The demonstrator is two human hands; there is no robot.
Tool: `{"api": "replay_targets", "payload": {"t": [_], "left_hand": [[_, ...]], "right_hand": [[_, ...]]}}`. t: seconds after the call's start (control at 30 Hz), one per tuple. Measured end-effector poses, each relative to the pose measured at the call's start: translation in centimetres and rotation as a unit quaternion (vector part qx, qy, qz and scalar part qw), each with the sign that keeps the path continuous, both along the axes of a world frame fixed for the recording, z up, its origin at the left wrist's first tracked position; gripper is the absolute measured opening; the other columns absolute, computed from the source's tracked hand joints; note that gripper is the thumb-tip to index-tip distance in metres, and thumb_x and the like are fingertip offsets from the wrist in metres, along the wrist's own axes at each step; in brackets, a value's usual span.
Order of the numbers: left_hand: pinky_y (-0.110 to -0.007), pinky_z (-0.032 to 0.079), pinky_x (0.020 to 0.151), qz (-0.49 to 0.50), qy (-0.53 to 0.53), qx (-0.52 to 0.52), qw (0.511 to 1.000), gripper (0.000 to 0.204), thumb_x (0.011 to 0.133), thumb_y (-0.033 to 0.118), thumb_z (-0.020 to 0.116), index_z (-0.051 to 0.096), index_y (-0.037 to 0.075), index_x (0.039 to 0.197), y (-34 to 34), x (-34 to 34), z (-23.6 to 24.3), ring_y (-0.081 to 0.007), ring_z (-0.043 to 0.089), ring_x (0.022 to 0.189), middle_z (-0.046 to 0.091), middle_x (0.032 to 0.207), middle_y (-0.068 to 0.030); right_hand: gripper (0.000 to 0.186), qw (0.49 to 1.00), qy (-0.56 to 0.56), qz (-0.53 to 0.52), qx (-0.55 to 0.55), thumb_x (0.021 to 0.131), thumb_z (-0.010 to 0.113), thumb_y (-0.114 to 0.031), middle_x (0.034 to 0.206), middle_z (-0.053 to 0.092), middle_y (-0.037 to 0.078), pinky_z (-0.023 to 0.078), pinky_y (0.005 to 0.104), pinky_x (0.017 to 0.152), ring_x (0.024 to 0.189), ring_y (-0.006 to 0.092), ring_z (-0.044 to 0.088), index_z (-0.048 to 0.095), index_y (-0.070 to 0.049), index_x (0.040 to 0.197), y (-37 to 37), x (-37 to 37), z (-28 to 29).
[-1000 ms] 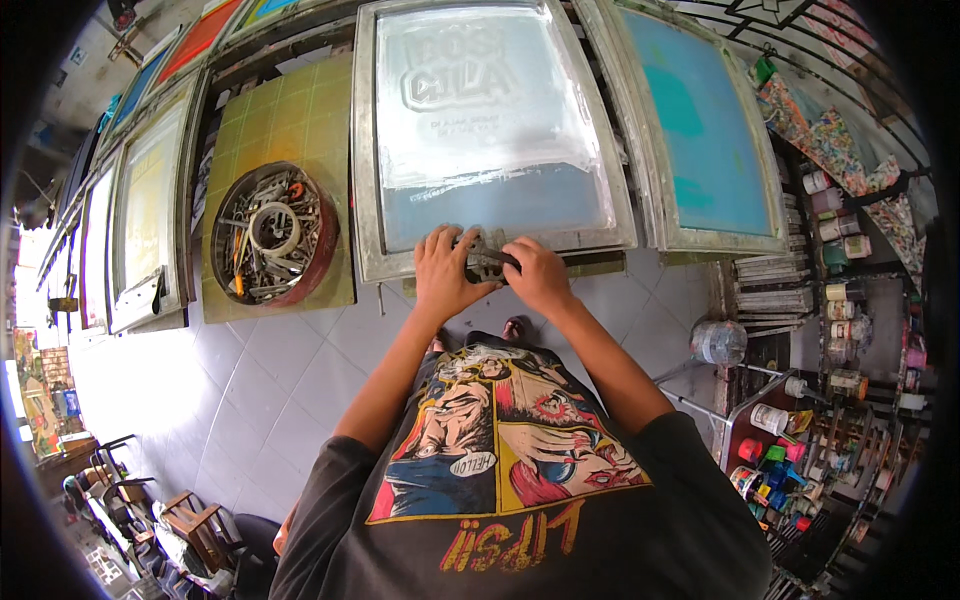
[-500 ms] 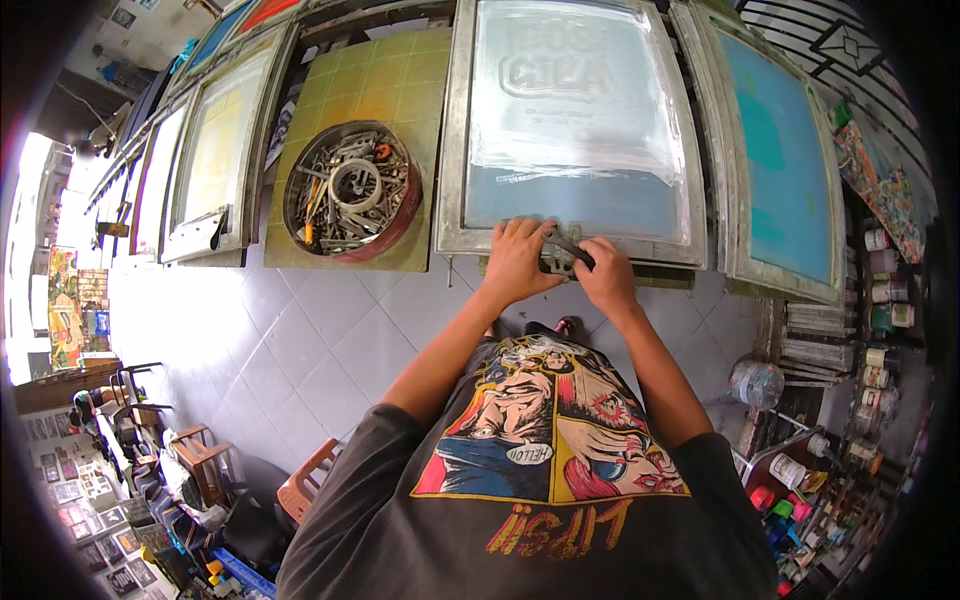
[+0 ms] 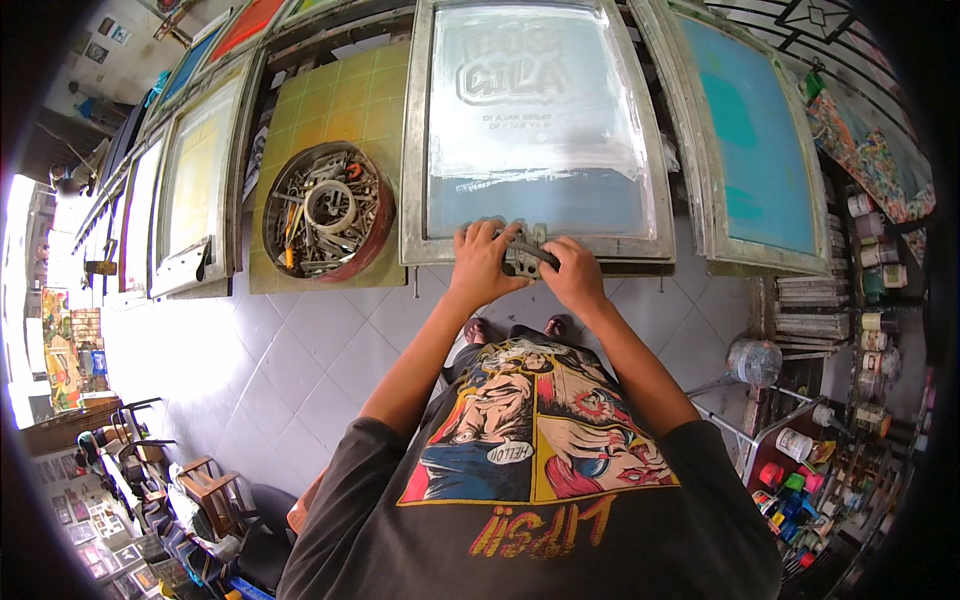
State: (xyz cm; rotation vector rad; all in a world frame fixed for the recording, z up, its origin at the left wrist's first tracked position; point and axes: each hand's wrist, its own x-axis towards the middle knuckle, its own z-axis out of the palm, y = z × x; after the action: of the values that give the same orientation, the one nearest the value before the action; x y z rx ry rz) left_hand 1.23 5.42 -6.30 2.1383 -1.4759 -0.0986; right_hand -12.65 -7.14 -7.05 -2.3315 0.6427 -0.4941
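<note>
At the front edge of a metal-framed screen [image 3: 535, 130], whose mesh has a white coating over blue, sits a grey metal clamp [image 3: 526, 256]. My left hand [image 3: 478, 265] is closed on the clamp, fingers over the frame's edge. My right hand [image 3: 577, 272] is closed on a dark bar-like tool [image 3: 540, 250] that lies across the clamp; its exact kind is hard to tell. Left of the screen, a round red tin [image 3: 360, 255] of tools and hardware with a tape roll rests on a greenish-yellow board [image 3: 320, 95].
More framed screens [image 3: 755, 140] flank this one on both sides. Grey floor tiles [image 3: 270, 370] lie below. A large clear bottle [image 3: 753, 361], paint jars [image 3: 875, 320] and a metal rack are at the right. Chairs [image 3: 205, 480] stand at the lower left.
The whole view has shifted with the head, first rightward and then partly back. Both hands stay gripped at the frame's front edge, with only slight visible movement of the tool.
</note>
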Motion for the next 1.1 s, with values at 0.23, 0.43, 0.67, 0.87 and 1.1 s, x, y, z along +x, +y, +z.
{"api": "replay_targets", "payload": {"t": [0.23, 0.43, 0.67, 0.87, 1.1], "left_hand": [[-0.049, 0.026, 0.099, -0.002, -0.005, -0.004, 1.000, 0.085, 0.051, 0.041, 0.082, 0.051, 0.017, 0.126, -0.1, -0.1, -0.2, -0.0320, 0.039, 0.119, 0.048, 0.119, -0.0116], [-0.049, 0.026, 0.099, -0.008, -0.012, -0.001, 1.000, 0.084, 0.051, 0.044, 0.082, 0.051, 0.019, 0.125, 0.0, -0.2, 0.0, -0.0323, 0.038, 0.120, 0.048, 0.119, -0.0123], [-0.049, 0.026, 0.099, -0.005, -0.011, -0.007, 1.000, 0.084, 0.051, 0.044, 0.082, 0.051, 0.018, 0.124, 0.1, -0.3, -0.1, -0.0324, 0.038, 0.121, 0.048, 0.119, -0.0122], [-0.048, 0.027, 0.100, -0.005, -0.013, -0.008, 1.000, 0.087, 0.051, 0.043, 0.081, 0.050, 0.017, 0.127, 0.1, -0.3, -0.5, -0.0324, 0.038, 0.122, 0.047, 0.120, -0.0115], [-0.048, 0.028, 0.101, -0.001, -0.006, -0.013, 1.000, 0.090, 0.049, 0.039, 0.080, 0.047, 0.013, 0.129, 0.3, -0.2, -0.8, -0.0340, 0.037, 0.123, 0.046, 0.123, -0.0135]], "right_hand": [[0.019, 1.000, -0.004, -0.003, -0.004, 0.074, 0.061, -0.012, 0.087, 0.060, 0.013, 0.048, 0.0433, 0.067, 0.078, 0.0347, 0.059, 0.063, -0.003, 0.090, 0.1, -0.3, 0.1], [0.018, 1.000, 0.000, -0.004, 0.013, 0.075, 0.062, -0.013, 0.086, 0.060, 0.013, 0.048, 0.0439, 0.066, 0.077, 0.0350, 0.059, 0.063, -0.004, 0.091, 0.1, -0.4, 0.2], [0.017, 1.000, 0.017, 0.006, -0.005, 0.075, 0.064, -0.014, 0.086, 0.060, 0.011, 0.048, 0.0439, 0.065, 0.076, 0.0347, 0.060, 0.063, -0.005, 0.091, -0.2, -0.2, 0.2], [0.019, 1.000, 0.013, 0.004, -0.004, 0.074, 0.066, -0.017, 0.088, 0.060, 0.010, 0.049, 0.0427, 0.067, 0.077, 0.0329, 0.061, 0.064, -0.007, 0.091, 0.1, 0.1, 1.0], [0.020, 0.998, 0.044, 0.023, -0.030, 0.074, 0.069, -0.020, 0.088, 0.059, 0.008, 0.050, 0.0416, 0.068, 0.079, 0.0306, 0.061, 0.066, -0.008, 0.090, 0.8, 1.4, 1.1]]}}
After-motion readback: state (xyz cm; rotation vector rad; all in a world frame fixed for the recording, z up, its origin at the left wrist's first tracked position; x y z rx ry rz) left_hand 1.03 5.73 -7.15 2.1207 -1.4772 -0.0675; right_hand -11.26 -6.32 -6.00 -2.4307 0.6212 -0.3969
